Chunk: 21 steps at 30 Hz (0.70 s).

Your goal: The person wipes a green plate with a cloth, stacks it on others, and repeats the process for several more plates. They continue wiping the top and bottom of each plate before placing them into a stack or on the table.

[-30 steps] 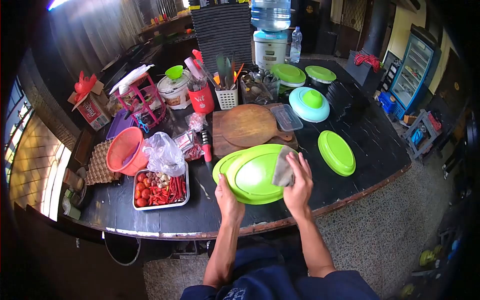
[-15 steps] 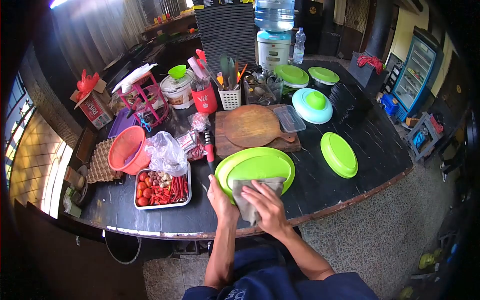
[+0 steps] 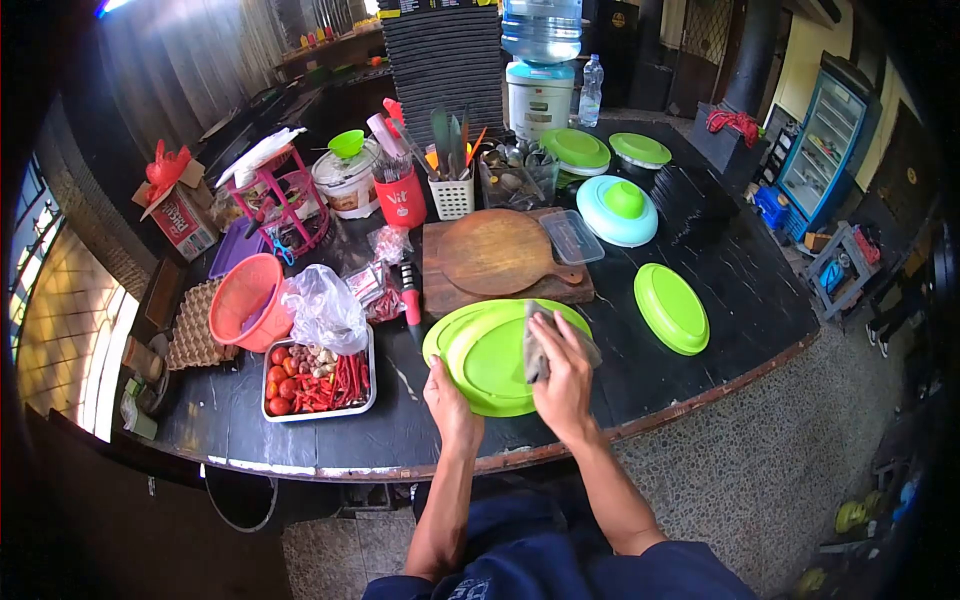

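An oval lime-green plate (image 3: 480, 375) is held tilted above the front of the black table, its broad face toward me. My left hand (image 3: 452, 408) grips the plate's lower left rim, thumb on the face and fingers partly hidden behind. In my right hand (image 3: 563, 385) is a grey-brown cloth (image 3: 537, 345), pressed against the plate's right side. Part of the cloth is covered by my fingers. To the right, a second oval green plate (image 3: 671, 309) lies on the table.
A wooden board (image 3: 495, 252) lies behind the plate. Left of it stands a tray of tomatoes and chillies (image 3: 318, 380), beside an orange basket (image 3: 250, 305). Lidded bowls (image 3: 617, 212), a utensil holder (image 3: 453, 197) and a water dispenser (image 3: 540, 95) stand farther back.
My right hand has slid the cloth from the plate's lower middle to its right side, moving right and up. The left hand keeps its hold as the plate's tilt shifts slightly.
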{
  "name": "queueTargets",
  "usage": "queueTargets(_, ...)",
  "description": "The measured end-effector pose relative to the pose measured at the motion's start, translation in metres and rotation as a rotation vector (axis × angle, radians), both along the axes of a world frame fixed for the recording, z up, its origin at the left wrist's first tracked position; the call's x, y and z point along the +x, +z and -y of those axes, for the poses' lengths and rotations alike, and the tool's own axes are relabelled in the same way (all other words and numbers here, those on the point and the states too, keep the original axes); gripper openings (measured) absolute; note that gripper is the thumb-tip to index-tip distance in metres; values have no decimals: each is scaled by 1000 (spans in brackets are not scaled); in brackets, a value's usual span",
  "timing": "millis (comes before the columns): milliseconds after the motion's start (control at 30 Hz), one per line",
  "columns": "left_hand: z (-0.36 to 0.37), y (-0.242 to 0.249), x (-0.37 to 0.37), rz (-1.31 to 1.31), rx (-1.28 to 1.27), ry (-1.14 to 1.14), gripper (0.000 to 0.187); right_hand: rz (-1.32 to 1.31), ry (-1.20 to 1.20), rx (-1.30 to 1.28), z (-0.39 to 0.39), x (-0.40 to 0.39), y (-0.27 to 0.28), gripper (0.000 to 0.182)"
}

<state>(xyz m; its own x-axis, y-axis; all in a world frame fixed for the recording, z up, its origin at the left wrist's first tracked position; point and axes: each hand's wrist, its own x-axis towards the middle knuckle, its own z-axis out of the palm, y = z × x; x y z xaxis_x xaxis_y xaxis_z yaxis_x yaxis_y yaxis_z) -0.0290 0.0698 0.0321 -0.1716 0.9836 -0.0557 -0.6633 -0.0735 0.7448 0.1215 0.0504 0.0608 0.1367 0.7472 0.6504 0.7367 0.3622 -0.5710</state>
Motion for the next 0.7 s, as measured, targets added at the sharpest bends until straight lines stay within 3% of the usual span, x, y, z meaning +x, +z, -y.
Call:
queueTargets(200,4,-5,1,-11,-46,26,48,5,226,-6,11,-45,6,62)
queueTargets(367,-4,-9,-18,-149,-60,102,50,76,396,-36,35,-50,2,50)
queueTargets(467,-8,-1,-23,-31,-58,140,50,134,432,-23,42,-37,-9,48)
queueTargets(600,-8,3,-32,45,-23,110,51,182,152,76,41,-8,-28,47)
queueTargets(700,-7,3,-32,30,-29,117,52,61,27,61,29,19,-31,56)
